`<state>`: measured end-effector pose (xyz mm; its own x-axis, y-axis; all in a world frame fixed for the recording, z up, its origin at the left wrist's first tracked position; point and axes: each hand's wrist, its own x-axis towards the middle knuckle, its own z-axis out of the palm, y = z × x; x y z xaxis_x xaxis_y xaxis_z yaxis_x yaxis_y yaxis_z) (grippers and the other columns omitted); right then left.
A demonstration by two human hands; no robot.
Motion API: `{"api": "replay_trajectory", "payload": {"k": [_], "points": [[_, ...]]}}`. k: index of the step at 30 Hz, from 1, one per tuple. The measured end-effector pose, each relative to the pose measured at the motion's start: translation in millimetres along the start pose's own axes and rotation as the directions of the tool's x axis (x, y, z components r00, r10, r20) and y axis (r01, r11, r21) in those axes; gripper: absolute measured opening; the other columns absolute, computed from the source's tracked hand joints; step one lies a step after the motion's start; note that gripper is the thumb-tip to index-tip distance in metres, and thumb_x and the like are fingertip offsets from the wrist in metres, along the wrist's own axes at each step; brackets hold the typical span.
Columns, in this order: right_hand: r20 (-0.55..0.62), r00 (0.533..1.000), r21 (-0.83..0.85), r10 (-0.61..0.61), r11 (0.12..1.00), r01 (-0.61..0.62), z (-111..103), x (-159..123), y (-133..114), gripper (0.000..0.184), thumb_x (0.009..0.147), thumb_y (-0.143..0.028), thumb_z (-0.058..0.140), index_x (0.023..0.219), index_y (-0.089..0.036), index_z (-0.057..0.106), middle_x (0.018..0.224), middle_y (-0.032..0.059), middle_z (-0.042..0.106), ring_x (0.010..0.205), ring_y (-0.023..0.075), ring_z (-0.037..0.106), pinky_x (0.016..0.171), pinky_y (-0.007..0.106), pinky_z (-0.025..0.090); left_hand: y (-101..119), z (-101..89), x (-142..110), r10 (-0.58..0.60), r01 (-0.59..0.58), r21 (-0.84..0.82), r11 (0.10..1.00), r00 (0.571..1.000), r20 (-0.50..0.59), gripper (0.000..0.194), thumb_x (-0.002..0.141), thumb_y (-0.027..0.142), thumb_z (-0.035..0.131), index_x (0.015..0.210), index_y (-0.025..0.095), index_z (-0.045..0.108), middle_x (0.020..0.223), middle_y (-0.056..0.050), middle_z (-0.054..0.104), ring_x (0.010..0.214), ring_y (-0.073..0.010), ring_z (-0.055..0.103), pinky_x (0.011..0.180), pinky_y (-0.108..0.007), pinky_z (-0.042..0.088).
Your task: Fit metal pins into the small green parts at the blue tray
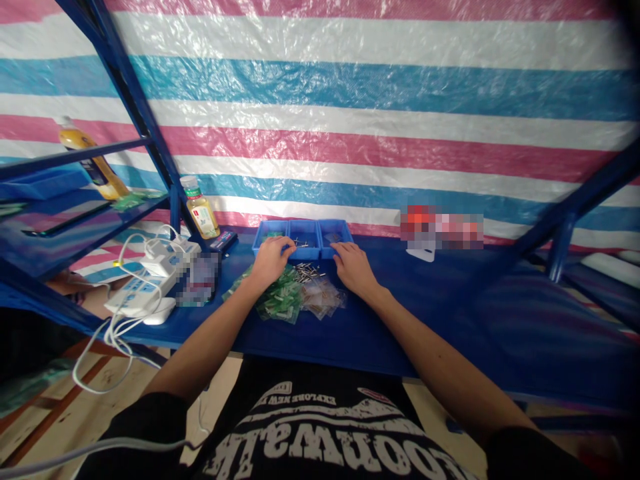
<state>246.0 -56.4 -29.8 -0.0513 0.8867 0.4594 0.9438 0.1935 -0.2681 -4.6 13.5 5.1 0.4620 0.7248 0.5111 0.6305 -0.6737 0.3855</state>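
My left hand (273,260) is at the front of the left blue bin (257,239), close to the middle bin. Its fingers look pinched together; anything between them is too small to name. My right hand (355,268) rests by the front edge of the right blue bin (341,230), fingers extended and nothing visible in them. Thin metal pieces lie inside the middle blue bin (306,235). In front of the bins are a pile of small green packets (280,300), a heap of short metal pieces (306,272) and small clear packets (323,298) with brownish contents.
Left on the blue table (410,320) are a bottle (204,217), a dark box (223,241) and white power strips (133,293) with tangled cables. A blue shelf frame (150,133) rises there, holding a yellow bottle (95,163). Striped sheeting (350,87) hangs behind.
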Motion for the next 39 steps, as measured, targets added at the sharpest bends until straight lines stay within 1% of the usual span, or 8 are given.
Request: {"api": "replay_trajectory", "payload": {"k": [11, 23, 26, 29, 30, 32, 34, 39], "points": [[0.058, 0.998, -0.051, 0.039, 0.998, -0.036, -12.5, -0.3, -9.4, 0.036, 0.104, -0.023, 0.047, 0.134, -0.024, 0.067, 0.132, 0.0095, 0.071, 0.121, 0.0293, 0.059, 0.101, 0.042, 0.044, 6.3, -9.1, -0.2, -0.055, 0.056, -0.033, 0.998, 0.998, 0.007, 0.017, 0.097, 0.029, 0.062, 0.096, 0.025, 0.078, 0.103, -0.001, 0.08, 0.099, -0.0232, 0.07, 0.095, -0.035, 0.051], [-0.046, 0.998, 0.054, -0.036, 0.998, 0.039, -4.2, -1.6, -2.5, 0.031, 0.099, -0.018, 0.053, 0.125, -0.022, 0.07, 0.123, 0.0118, 0.073, 0.116, 0.031, 0.06, 0.099, 0.045, 0.048, 5.1, -4.2, -3.5, 0.001, 0.0, 0.023, 1.0, 1.0, -0.022, 0.014, 0.097, 0.028, 0.064, 0.098, 0.026, 0.078, 0.105, -0.001, 0.08, 0.104, -0.0254, 0.068, 0.097, -0.039, 0.053], [-0.091, 0.996, 0.039, -0.024, 0.999, 0.028, -7.2, -1.8, -6.5, 0.03, 0.1, -0.02, 0.053, 0.125, -0.023, 0.07, 0.126, 0.0117, 0.071, 0.12, 0.0311, 0.058, 0.107, 0.05, 0.041, 4.8, -5.0, -3.0, 0.008, -0.008, 0.03, 1.0, 1.0, -0.021, 0.014, 0.098, 0.028, 0.063, 0.099, 0.025, 0.077, 0.104, -0.003, 0.079, 0.102, -0.0252, 0.069, 0.097, -0.039, 0.052], [-0.203, 0.979, 0.008, -0.009, 1.0, 0.01, -17.0, -0.4, -12.3, 0.029, 0.102, -0.029, 0.055, 0.127, -0.025, 0.069, 0.133, 0.0117, 0.068, 0.128, 0.0336, 0.052, 0.112, 0.057, 0.031, 6.9, -7.6, -2.0, 0.038, -0.037, 0.02, 0.999, 0.998, -0.058, 0.015, 0.098, 0.028, 0.062, 0.099, 0.023, 0.076, 0.107, -0.005, 0.077, 0.105, -0.0256, 0.067, 0.1, -0.04, 0.05], [-0.224, 0.975, 0.032, -0.015, 0.999, 0.023, -21.4, 0.3, -14.1, 0.028, 0.103, -0.032, 0.055, 0.126, -0.024, 0.069, 0.132, 0.0117, 0.068, 0.126, 0.033, 0.053, 0.11, 0.054, 0.033, 8.3, -8.8, -1.7, 0.047, -0.046, 0.018, 0.999, 0.996, -0.074, 0.015, 0.099, 0.028, 0.061, 0.099, 0.022, 0.075, 0.109, -0.005, 0.077, 0.107, -0.0259, 0.065, 0.102, -0.041, 0.049], [-0.177, 0.977, 0.114, -0.116, 0.984, 0.137, -30.1, 1.2, -18.0, 0.025, 0.104, -0.037, 0.054, 0.113, -0.023, 0.072, 0.118, 0.0101, 0.073, 0.113, 0.0292, 0.059, 0.101, 0.045, 0.041, 11.8, -11.5, -1.3, 0.057, -0.056, 0.017, 0.998, 0.993, -0.1, 0.015, 0.099, 0.028, 0.061, 0.097, 0.022, 0.075, 0.111, -0.005, 0.076, 0.111, -0.0262, 0.063, 0.103, -0.042, 0.048], [-0.146, 0.968, 0.155, -0.203, 0.962, 0.226, -36.4, 0.8, -22.3, 0.027, 0.105, -0.04, 0.053, 0.104, -0.022, 0.073, 0.107, 0.0086, 0.074, 0.105, 0.0278, 0.06, 0.096, 0.043, 0.042, 15.7, -13.8, -1.2, 0.075, -0.076, -0.003, 0.997, 0.991, -0.106, 0.015, 0.099, 0.029, 0.061, 0.097, 0.022, 0.074, 0.11, -0.005, 0.075, 0.11, -0.0256, 0.063, 0.103, -0.041, 0.048], [-0.134, 0.952, 0.168, -0.277, 0.94, 0.297, -35.8, -4.7, -33.7, 0.027, 0.106, -0.039, 0.053, 0.12, -0.023, 0.069, 0.11, 0.0093, 0.072, 0.105, 0.028, 0.059, 0.093, 0.042, 0.042, 24.9, -14.3, -3.9, 0.238, -0.237, -0.122, 0.964, 0.971, -0.007, 0.018, 0.102, 0.032, 0.059, 0.1, 0.021, 0.074, 0.101, -0.004, 0.076, 0.1, -0.0213, 0.066, 0.096, -0.036, 0.05]]}}
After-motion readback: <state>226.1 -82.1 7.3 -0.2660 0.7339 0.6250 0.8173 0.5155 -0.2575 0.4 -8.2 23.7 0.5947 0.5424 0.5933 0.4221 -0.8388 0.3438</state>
